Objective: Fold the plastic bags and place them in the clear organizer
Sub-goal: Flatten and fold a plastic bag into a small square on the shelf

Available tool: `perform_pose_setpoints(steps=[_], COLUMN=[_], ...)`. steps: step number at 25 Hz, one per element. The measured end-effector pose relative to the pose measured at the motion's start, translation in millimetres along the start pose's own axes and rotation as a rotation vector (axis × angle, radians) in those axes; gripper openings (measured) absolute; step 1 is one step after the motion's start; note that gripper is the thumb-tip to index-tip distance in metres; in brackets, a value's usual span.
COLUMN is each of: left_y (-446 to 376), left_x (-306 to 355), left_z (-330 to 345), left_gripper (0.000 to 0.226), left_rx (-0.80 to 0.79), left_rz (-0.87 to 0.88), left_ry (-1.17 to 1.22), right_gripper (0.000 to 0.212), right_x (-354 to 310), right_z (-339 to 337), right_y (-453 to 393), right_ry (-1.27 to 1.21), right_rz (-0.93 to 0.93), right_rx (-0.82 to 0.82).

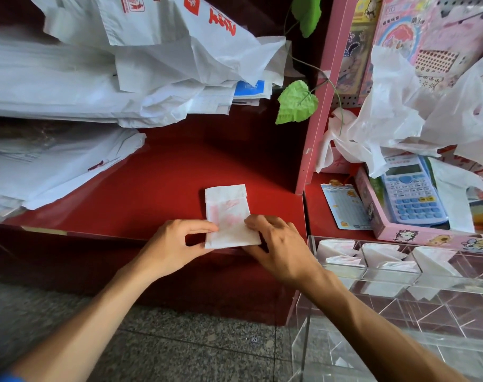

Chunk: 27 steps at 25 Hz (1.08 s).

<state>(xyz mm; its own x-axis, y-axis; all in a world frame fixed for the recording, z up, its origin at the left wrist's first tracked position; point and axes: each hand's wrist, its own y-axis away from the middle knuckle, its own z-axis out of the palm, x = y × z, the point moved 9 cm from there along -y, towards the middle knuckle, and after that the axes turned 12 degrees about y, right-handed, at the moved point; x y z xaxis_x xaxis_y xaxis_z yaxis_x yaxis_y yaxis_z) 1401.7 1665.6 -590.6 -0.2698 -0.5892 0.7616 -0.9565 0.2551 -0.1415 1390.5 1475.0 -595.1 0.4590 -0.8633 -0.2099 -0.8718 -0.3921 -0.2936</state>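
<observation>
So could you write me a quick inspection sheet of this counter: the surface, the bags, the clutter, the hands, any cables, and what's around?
Surface: red counter, bare around the work.
Job's things: folded plastic bag, a narrow strip at the counter's front edge; clear organizer lower right, with folded bags in its far compartments.
Clutter: loose white plastic bags heaped at back left and more bags at right; blue calculator in a pink box.
Hands: left hand pinches the strip's left edge; right hand pinches its right edge.
Cables: nothing seen.
Surroundings: green artificial leaf, pink shelf frame, speckled stone floor.
</observation>
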Motion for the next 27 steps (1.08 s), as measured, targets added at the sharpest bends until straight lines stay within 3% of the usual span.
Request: perform_pose_setpoints(steps=[4, 10, 13, 20, 23, 25, 27], left_y=[2, 3, 3, 0, -1, 0, 1], left_x=[-3, 0, 3, 8, 12, 13, 13], left_z=[-7, -10, -5, 2, 6, 8, 12], left_gripper=[0.027, 0.050, 0.057, 0.045, 0.036, 0.050, 0.059], left_rx=[0.065, 0.252, 0.259, 0.171, 0.131, 0.085, 0.025], left_rz=[-0.082, -0.158, -0.178, -0.108, -0.052, -0.018, 0.000], left_ry=[0.127, 0.186, 0.223, 0.005, -0.109, -0.169, -0.215], right_gripper=[0.031, 0.019, 0.017, 0.017, 0.026, 0.035, 0.044], right_x=[14, 31, 37, 26, 18, 6, -4], right_z=[-4, -5, -3, -6, -5, -5, 3], right_y=[-5, -7, -8, -14, -14, -12, -10], right_ry=[-0.225, -0.421, -0.450, -0.307, -0.031, 0.144, 0.188], right_rz=[0.149, 0.396, 0.479, 0.370, 0.259, 0.125, 0.032], right_rx=[0.040, 0.079, 0.073, 0.067, 0.043, 0.045, -0.062])
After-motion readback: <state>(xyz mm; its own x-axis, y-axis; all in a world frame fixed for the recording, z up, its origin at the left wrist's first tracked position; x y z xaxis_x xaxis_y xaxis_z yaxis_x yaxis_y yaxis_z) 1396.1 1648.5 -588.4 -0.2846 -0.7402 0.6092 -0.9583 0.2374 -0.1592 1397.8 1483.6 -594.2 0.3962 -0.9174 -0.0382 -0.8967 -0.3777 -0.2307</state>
